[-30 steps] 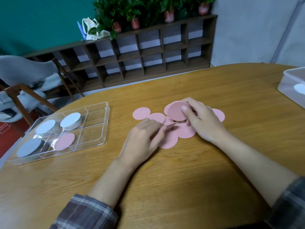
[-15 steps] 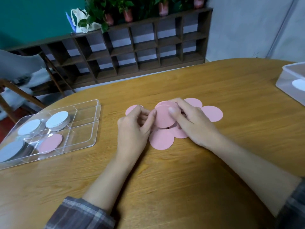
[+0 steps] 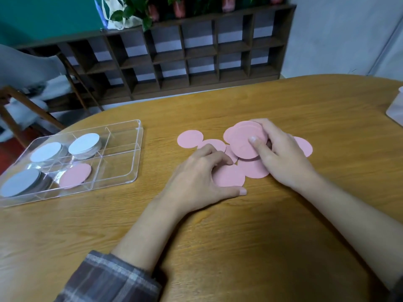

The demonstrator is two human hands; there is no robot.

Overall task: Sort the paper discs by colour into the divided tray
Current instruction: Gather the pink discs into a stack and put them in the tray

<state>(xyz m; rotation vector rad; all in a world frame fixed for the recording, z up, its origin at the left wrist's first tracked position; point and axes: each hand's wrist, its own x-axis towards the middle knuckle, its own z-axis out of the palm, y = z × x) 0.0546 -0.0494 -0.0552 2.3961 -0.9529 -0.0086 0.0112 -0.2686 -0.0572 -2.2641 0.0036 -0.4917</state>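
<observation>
While the right grip clasps a pink stack over the loose pink discs on the desk, the left grip, fingers bent onto them, whether pinching I cannot tell, should slide one free and square it onto the stack for the tray at left.

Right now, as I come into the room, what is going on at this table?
A person is sorting paper discs by colour. The right hand has its grip on a small stack of pink discs, thumb on top. The left hand rests on the loose pink discs spread over the table. The clear tray on the left holds three pale piles and one pink disc, each in its own compartment.
</observation>
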